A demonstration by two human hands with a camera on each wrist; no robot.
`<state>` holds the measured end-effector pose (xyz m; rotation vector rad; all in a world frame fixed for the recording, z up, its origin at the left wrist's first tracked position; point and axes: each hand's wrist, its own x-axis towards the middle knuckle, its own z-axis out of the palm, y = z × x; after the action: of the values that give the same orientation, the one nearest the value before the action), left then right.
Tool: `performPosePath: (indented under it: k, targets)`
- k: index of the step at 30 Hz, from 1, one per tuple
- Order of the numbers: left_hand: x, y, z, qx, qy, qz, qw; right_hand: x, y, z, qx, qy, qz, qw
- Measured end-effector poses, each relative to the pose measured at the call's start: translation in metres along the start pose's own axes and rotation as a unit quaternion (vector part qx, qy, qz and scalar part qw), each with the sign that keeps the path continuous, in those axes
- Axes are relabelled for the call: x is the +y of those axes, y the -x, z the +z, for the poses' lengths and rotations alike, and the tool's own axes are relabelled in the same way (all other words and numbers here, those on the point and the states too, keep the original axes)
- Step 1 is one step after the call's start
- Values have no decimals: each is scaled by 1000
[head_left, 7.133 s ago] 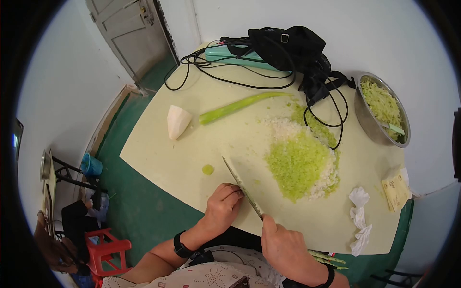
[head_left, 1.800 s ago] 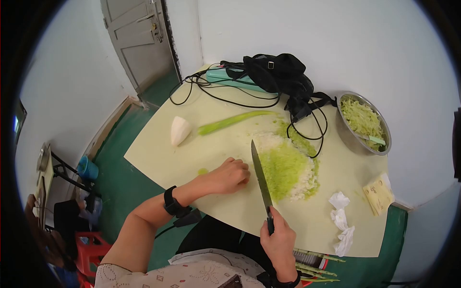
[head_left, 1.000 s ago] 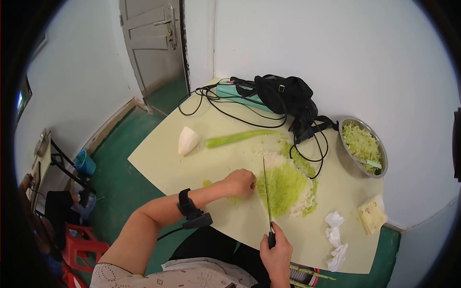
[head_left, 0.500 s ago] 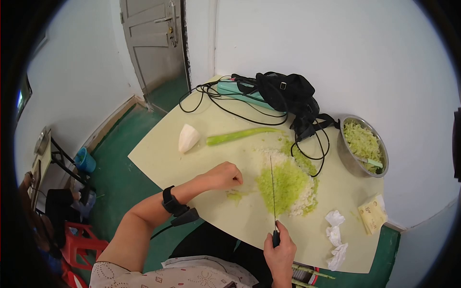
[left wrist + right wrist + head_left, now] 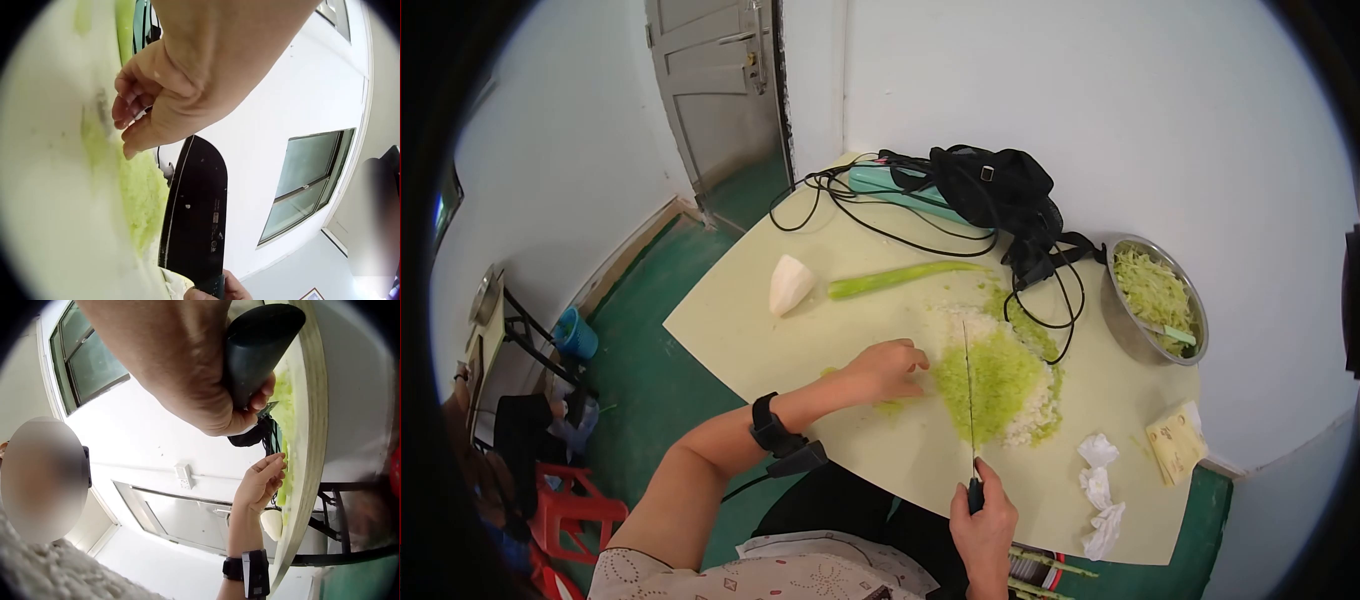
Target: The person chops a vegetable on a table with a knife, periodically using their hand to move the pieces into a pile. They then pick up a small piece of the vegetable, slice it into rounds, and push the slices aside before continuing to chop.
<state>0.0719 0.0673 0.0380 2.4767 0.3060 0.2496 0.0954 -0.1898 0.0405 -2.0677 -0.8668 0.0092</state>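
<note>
My right hand (image 5: 985,520) grips the black handle of a kitchen knife (image 5: 199,206). In the head view its broad blade stands edge-on, overlapping a heap of finely chopped green vegetable (image 5: 1005,385). Chopped white bits (image 5: 1035,418) lie along the heap's right side. Just left of the heap, my left hand (image 5: 885,372) hovers low with loosely bent fingers and nothing visible in them; its fingertips (image 5: 129,152) come close to the tabletop. Some green scraps (image 5: 890,407) lie under it. Farther back are a peeled green stalk (image 5: 890,282) and a cut white root piece (image 5: 790,287).
A steel bowl (image 5: 1128,328) of shredded green vegetable stands at the table's right. Behind the heap lie a black bag (image 5: 995,185), looped cables (image 5: 900,238) and a teal case (image 5: 870,180). Crumpled tissues (image 5: 1100,490) and a yellow packet (image 5: 1175,447) sit front right.
Earlier both hands were at the table's front edge, left fingers against the blade. The knife has since moved right over the heap. In the last half second my left hand shifted right, fingers loosening.
</note>
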Motion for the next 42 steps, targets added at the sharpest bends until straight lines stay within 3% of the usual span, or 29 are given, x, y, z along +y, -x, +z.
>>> performPosePath:
  k: [9,12,18,21,24,27,30,33,36,39,42]
  targets:
    - [7,-17,21,-82,-124,-22,989,-1,2,-5,-18,-3,25,1000]
    - [5,-16,27,-67,-154,15,986,-2,2,-5,-21,-6,21,1000]
    - [-11,-19,3,-97,-136,86,982,0,4,-5,-26,0,24,999]
    - [-21,-18,-14,-131,-59,88,986,1,5,-5,-19,6,9,1000]
    - [-14,-9,-27,-217,-42,41,974,-2,5,-5,-32,9,18,999]
    - [-17,-1,-31,-233,10,46,971,-3,5,-4,-35,7,21,999]
    - [-12,4,-41,-208,54,8,977,-3,5,-3,-23,5,3,1000]
    - [-16,9,-35,-101,40,32,994,-2,5,-3,-20,2,10,1000]
    - [-8,18,-31,-115,22,53,992,-1,6,-5,-17,0,15,1000]
    - [-5,19,-17,-57,4,65,996,0,5,-4,-30,9,26,999]
    - [0,13,-9,-98,-67,49,992,-4,5,-2,-33,13,10,999]
